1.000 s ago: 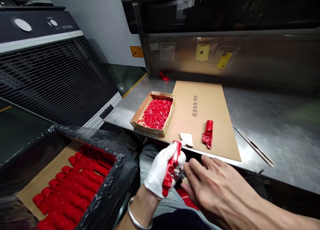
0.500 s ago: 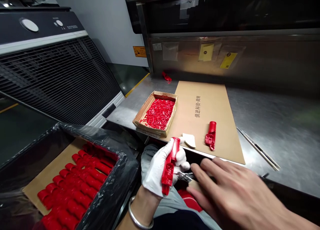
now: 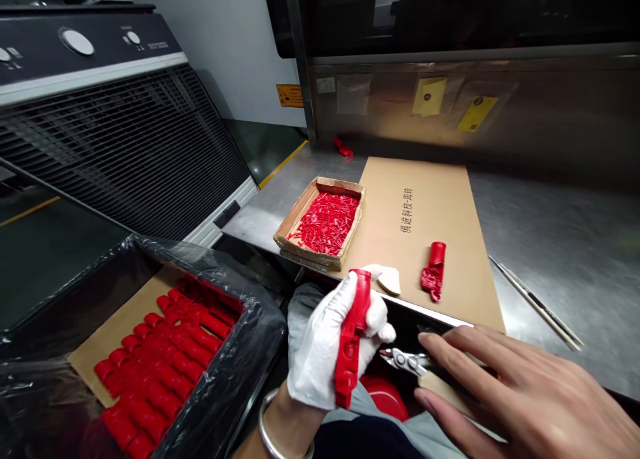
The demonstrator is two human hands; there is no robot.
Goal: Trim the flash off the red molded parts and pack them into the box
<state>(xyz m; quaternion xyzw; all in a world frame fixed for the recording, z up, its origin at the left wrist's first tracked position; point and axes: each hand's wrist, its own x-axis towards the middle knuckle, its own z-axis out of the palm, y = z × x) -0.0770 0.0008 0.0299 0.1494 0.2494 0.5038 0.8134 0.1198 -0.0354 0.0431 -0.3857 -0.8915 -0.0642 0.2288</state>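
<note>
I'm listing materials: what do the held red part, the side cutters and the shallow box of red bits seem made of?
Held red part: probably moulded plastic, semi-glossy, given its uniform colour and soft highlights.
Side cutters: shiny metal head, likely steel, from bright reflections; matte cream grips, perhaps plastic or rubber.
Shallow box: cardboard, mostly matte, by its tan, papery walls.

Premises appear to be a factory workshop: louvred machine (image 3: 120,152), metal desk (image 3: 555,239), yellow floor line (image 3: 283,164), rows of matching red parts (image 3: 170,362).

Black grille (image 3: 125,156), orange label (image 3: 290,95), yellow cards (image 3: 429,98) (in plastic)
</note>
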